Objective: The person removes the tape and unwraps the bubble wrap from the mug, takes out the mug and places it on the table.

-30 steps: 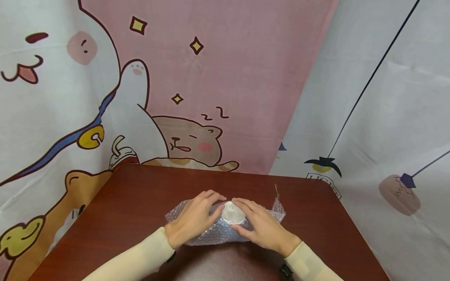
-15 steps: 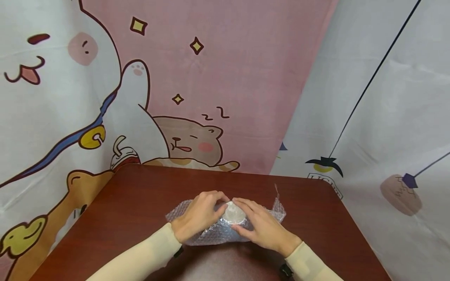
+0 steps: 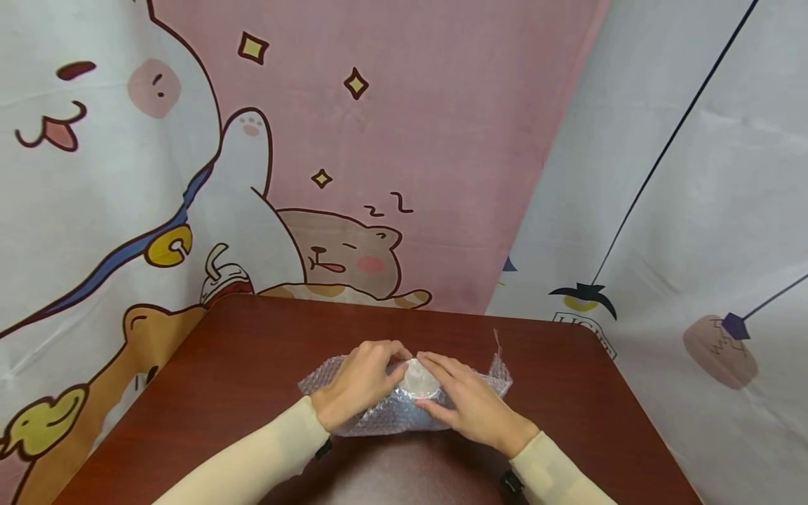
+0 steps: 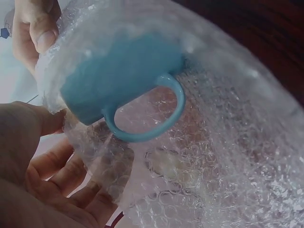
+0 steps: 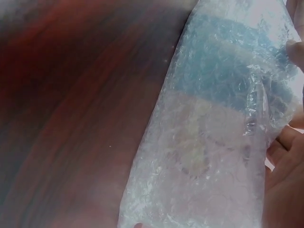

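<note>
A light blue mug (image 4: 124, 71) lies on its side inside clear bubble wrap (image 3: 404, 414), its handle visible through the film in the left wrist view. Its round whitish end (image 3: 419, 379) faces up between both hands in the head view. My left hand (image 3: 361, 382) pinches the wrap's edge beside that end, thumb in front and fingers behind. From the other side my right hand (image 3: 470, 403) grips the wrapped mug, thumb and fingers spread around the end. In the right wrist view the blue body shows blurred through the wrap, with fingers at the right edge.
The brown wooden table (image 3: 265, 351) lies under everything. Loose wrap sticks out at left, and a thin upright corner (image 3: 499, 365) rises at right. A cartoon-printed cloth (image 3: 442, 140) hangs behind the table.
My left hand has shifted slightly right and inward, closer to the mug's whitish end. The right hand keeps its grip, almost unmoved. The wrapped mug has hardly shifted.
</note>
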`<action>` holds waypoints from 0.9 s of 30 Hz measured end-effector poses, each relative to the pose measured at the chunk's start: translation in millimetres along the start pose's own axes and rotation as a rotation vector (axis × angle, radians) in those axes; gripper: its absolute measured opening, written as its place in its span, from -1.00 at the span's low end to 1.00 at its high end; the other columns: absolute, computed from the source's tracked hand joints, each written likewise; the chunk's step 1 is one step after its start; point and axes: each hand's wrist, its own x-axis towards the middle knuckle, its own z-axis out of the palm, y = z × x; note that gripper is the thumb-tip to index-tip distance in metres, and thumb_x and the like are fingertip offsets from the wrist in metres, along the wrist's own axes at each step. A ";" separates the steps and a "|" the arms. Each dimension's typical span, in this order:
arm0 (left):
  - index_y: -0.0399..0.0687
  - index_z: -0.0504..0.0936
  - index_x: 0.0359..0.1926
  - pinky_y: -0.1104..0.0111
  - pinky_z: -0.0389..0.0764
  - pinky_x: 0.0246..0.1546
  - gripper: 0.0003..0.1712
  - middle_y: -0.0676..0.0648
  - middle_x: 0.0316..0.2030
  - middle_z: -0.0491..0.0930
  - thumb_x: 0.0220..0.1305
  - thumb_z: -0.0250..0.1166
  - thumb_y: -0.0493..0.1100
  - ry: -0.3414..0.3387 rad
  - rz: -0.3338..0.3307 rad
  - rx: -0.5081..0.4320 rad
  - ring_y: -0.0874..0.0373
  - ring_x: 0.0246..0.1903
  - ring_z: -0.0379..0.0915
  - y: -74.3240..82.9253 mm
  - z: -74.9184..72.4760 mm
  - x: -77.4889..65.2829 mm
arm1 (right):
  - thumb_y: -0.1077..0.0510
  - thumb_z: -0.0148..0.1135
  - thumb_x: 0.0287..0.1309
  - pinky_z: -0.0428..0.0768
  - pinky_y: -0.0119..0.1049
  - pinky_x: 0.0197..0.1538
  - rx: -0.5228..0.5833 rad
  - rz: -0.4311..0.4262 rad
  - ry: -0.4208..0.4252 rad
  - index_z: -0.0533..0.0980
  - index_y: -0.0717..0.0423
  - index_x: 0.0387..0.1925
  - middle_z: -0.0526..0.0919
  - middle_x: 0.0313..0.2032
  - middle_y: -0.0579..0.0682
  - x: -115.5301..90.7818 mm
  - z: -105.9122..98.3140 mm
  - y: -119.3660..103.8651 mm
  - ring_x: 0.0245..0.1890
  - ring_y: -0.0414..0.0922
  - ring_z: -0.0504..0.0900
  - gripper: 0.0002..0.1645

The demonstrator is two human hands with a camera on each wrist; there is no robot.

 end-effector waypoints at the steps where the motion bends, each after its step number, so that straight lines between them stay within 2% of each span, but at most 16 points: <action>1: -0.08 0.91 0.07 0.45 0.62 -0.37 -0.86 -0.04 -0.08 0.94 0.59 0.51 -0.22 0.000 -0.001 -0.001 0.36 -0.43 0.52 -0.6 0.5 0.1 | -0.33 0.45 0.61 0.73 0.27 0.50 0.002 0.003 -0.004 0.42 0.04 0.77 0.57 0.66 0.05 0.5 1.1 0.4 0.59 0.09 0.66 -0.03; 9: -0.08 0.91 0.08 0.47 0.40 -0.54 -0.85 0.03 -0.26 0.85 0.61 0.51 -0.21 -0.012 -0.057 -0.017 0.36 -0.55 0.32 -8.1 4.1 8.6 | -0.31 0.44 0.63 0.65 0.27 0.59 0.029 0.020 -0.047 0.38 0.06 0.78 0.53 0.70 0.10 11.1 3.9 9.3 0.63 0.13 0.62 -0.02; 17: -0.05 0.92 0.09 0.44 0.60 -0.40 -0.84 -0.02 -0.08 0.95 0.62 0.49 -0.18 0.009 -0.090 -0.020 0.31 -0.42 0.54 -16.7 1.9 24.2 | -0.28 0.46 0.62 0.63 0.24 0.63 0.067 0.019 -0.059 0.37 0.07 0.79 0.48 0.73 0.08 29.6 2.9 22.9 0.67 0.13 0.58 -0.01; 27: -0.05 0.93 0.08 0.39 0.61 -0.42 -0.84 -0.05 -0.17 0.93 0.62 0.49 -0.19 0.025 -0.124 -0.025 0.26 -0.43 0.58 -25.1 -1.1 36.9 | -0.31 0.44 0.63 0.56 0.25 0.68 0.119 0.026 -0.082 0.33 0.02 0.82 0.43 0.77 0.03 46.7 4.1 34.5 0.71 0.12 0.53 0.01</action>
